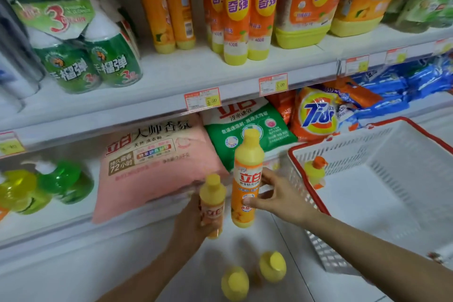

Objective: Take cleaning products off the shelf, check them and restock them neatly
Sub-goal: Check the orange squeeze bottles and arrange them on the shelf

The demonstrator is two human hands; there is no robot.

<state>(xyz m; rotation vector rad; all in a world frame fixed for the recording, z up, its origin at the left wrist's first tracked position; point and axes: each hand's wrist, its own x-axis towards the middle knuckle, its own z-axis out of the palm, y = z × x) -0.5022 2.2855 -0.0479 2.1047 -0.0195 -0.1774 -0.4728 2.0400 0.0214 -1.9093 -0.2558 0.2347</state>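
Overall, the view shows a shop aisle with white metal shelves (171, 73). At far left on the upper shelf stands a shrink-wrapped pack of green spray bottles (93, 64). Below it, on the lower shelf, lie green and yellow pump bottles (36, 189). Next along the lower shelf is a pink bag of washing powder (152, 162), lying flat.

In front of that bag the left hand (193, 220) grips a short orange bottle with a yellow cap (212, 206), fingers clenched round its lower body. Just beside it, the right hand (279, 193) holds a taller orange bottle with a yellow cap (247, 179) upright, thumb and fingers pinching the label area from the right. The two held bottles are close but apart (a narrow gap shows between them).

Below the hands, two yellow-capped bottles (235, 282) stand on the pale floor (210, 260). Above, the upper shelf carries tall orange dish-soap bottles (235, 12) and, further right, large orange jugs (306, 7). Behind the taller bottle lies a green and white powder bag (250, 125), then an orange Tide bag (316, 115).

At right sits a white plastic basket with a red rim (355, 142), holding one yellow bottle with an orange cap (315, 171) near its left wall.
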